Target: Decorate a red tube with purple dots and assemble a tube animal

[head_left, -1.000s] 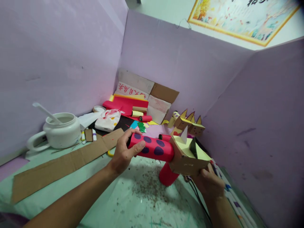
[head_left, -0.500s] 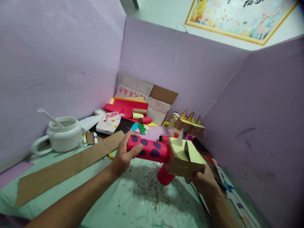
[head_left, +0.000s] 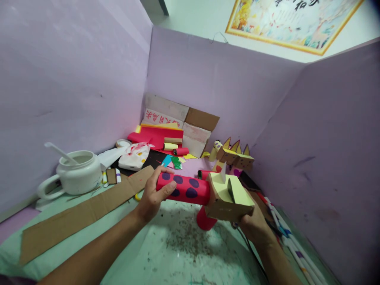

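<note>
A red tube with purple spots (head_left: pixel 185 187) lies level in the middle of the view, its left end in my left hand (head_left: pixel 154 194), thumb on top. Its right end meets a cardboard box with a pale yellow top (head_left: pixel 228 198), from which small upright flaps rise. My right hand (head_left: pixel 257 225) grips the box at its lower right corner; most of those fingers are hidden beneath it. Below the joint of tube and box, a red cylinder (head_left: pixel 206 218) shows, its upper part covered.
On the left are a white pot (head_left: pixel 78 174) with a stick in it and a long cardboard strip (head_left: pixel 89 211). Red paper (head_left: pixel 148 138) and folded cardboard (head_left: pixel 196 136) lean at the back. Spiked cardboard pieces (head_left: pixel 236 156) and long white tubes (head_left: pixel 297 249) are on the right.
The view has shifted slightly. Both hands keep their hold on the tube and the box, with hardly any change between them.
</note>
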